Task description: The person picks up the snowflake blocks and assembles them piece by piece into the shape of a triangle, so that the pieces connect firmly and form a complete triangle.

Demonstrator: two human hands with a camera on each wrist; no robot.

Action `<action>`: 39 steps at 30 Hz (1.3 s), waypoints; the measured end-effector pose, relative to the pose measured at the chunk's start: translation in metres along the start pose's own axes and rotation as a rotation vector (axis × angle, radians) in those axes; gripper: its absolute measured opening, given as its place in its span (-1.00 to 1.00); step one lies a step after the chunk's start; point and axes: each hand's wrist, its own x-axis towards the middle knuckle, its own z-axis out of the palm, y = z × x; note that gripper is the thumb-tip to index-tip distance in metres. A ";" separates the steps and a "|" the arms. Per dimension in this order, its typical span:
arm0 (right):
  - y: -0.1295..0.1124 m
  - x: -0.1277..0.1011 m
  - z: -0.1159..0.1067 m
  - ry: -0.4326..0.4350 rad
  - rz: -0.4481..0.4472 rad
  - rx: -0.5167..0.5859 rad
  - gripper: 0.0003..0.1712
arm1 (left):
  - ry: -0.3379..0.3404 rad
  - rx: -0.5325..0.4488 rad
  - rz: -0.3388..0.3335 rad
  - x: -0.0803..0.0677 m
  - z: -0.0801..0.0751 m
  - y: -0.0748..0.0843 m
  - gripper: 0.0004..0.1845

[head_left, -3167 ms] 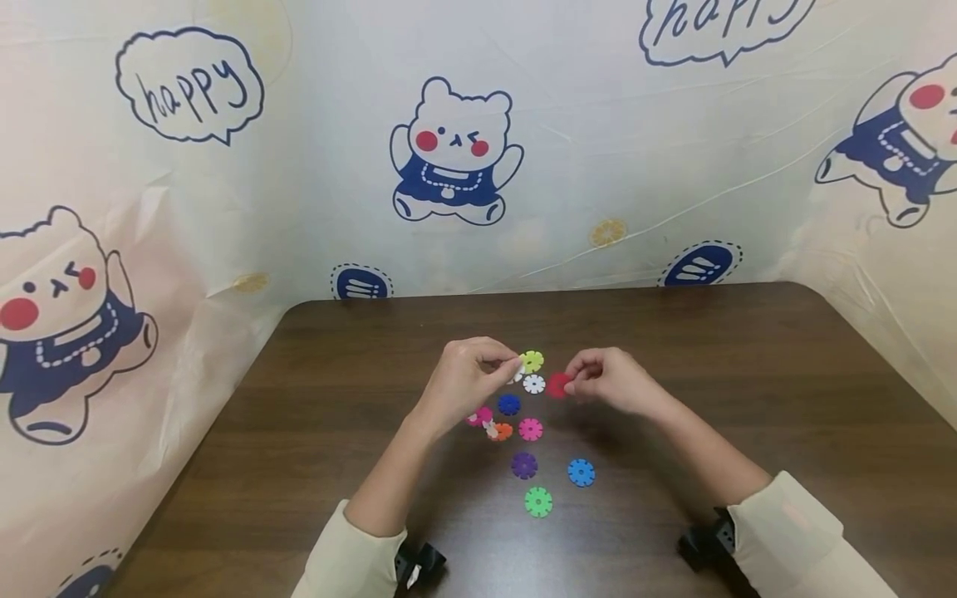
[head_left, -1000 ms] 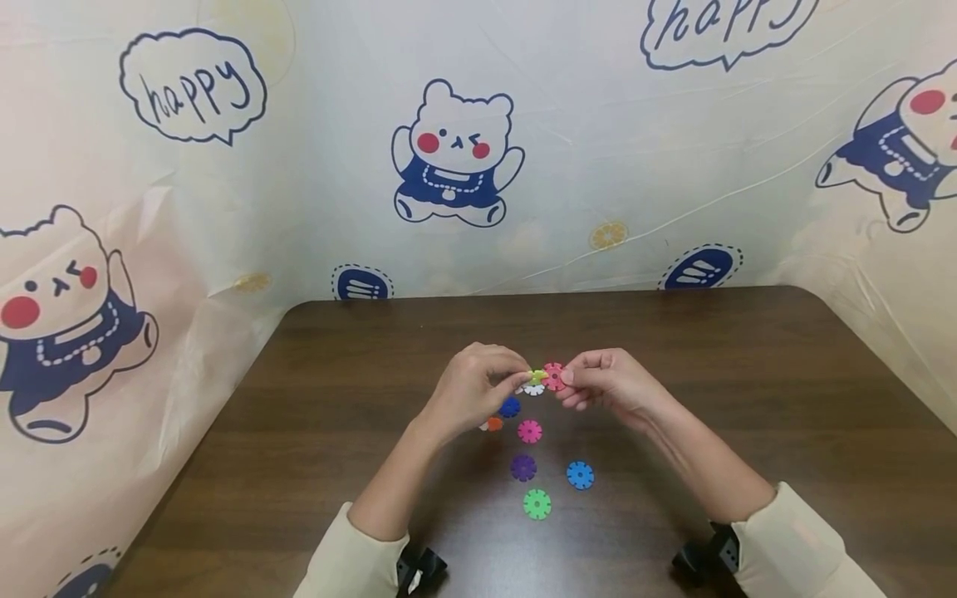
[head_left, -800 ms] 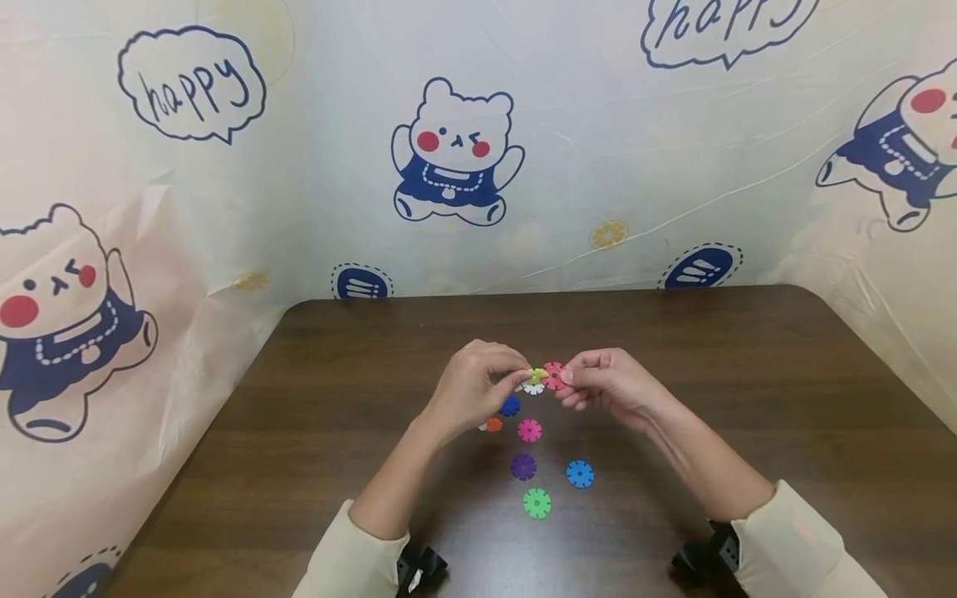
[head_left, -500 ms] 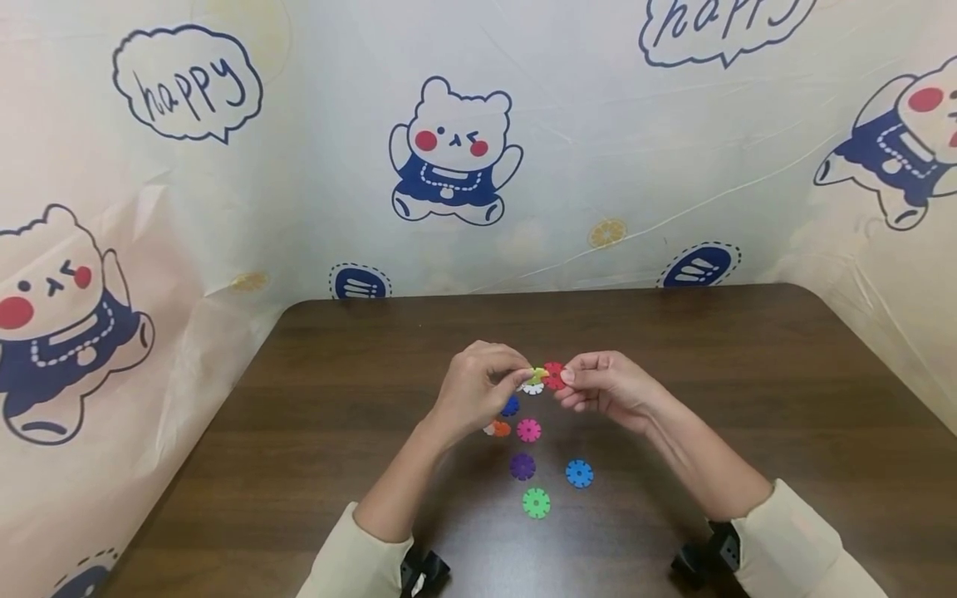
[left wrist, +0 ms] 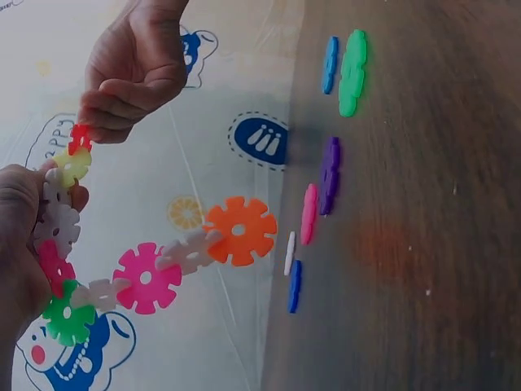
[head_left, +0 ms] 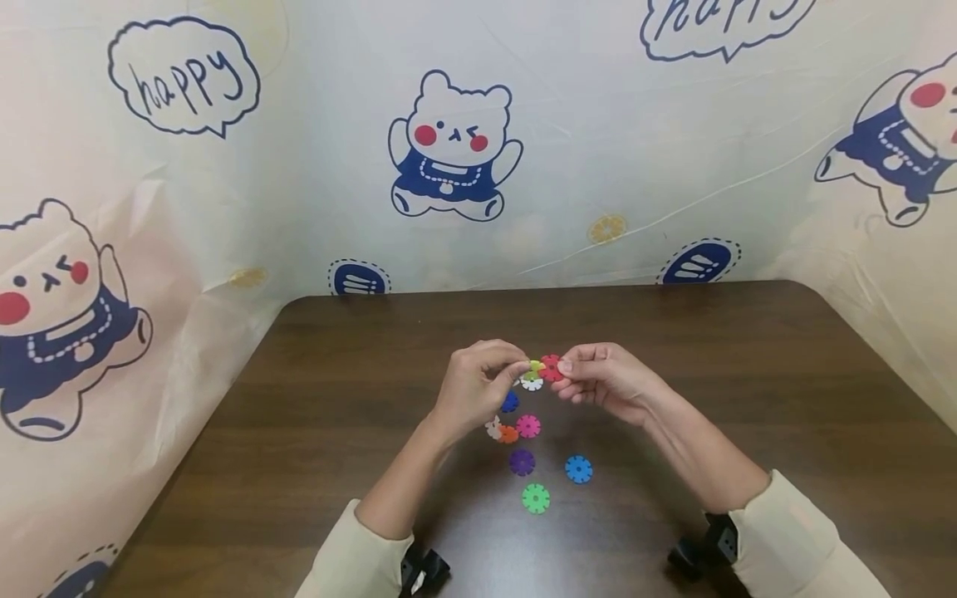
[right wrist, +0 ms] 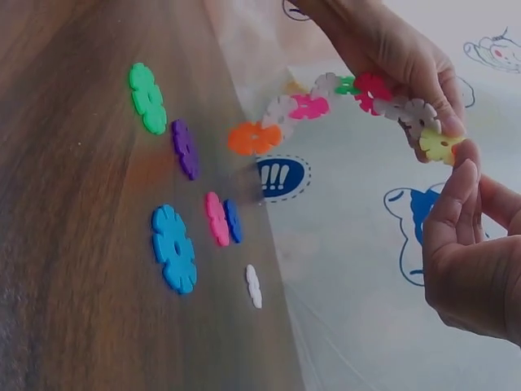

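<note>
My left hand (head_left: 523, 367) pinches the top of a chain of snowflake discs (left wrist: 146, 277) by its yellow-green disc (head_left: 535, 365). The chain hangs in a curve below that hand and ends in an orange disc (left wrist: 240, 230), also seen in the right wrist view as the orange disc (right wrist: 254, 138). My right hand (head_left: 564, 367) pinches a red disc (head_left: 552, 367) and holds it edge to edge against the yellow-green disc (left wrist: 73, 167). Both hands hover just above the brown table (head_left: 748, 374).
Loose discs lie flat on the table under and in front of the hands: white (head_left: 532, 383), dark blue (head_left: 510, 402), pink (head_left: 527, 426), purple (head_left: 522, 462), blue (head_left: 578, 469), green (head_left: 535, 497). A plastic sheet printed with cartoon bears (head_left: 452, 149) walls the table's back and sides.
The right hand carried the red disc left until it met the yellow-green disc at the chain's top. Over the last second both hands have stayed together, barely moving.
</note>
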 end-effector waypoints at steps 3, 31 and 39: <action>0.001 0.000 0.000 0.001 0.009 -0.013 -0.69 | -0.009 -0.002 -0.012 0.000 0.000 0.002 -0.95; -0.001 0.000 -0.006 0.052 -0.120 -0.245 -0.84 | -0.205 0.061 -0.011 0.003 -0.007 0.004 -0.95; -0.001 0.001 -0.007 0.000 -0.098 -0.251 -0.85 | -0.177 0.036 0.004 0.003 -0.007 0.004 -0.95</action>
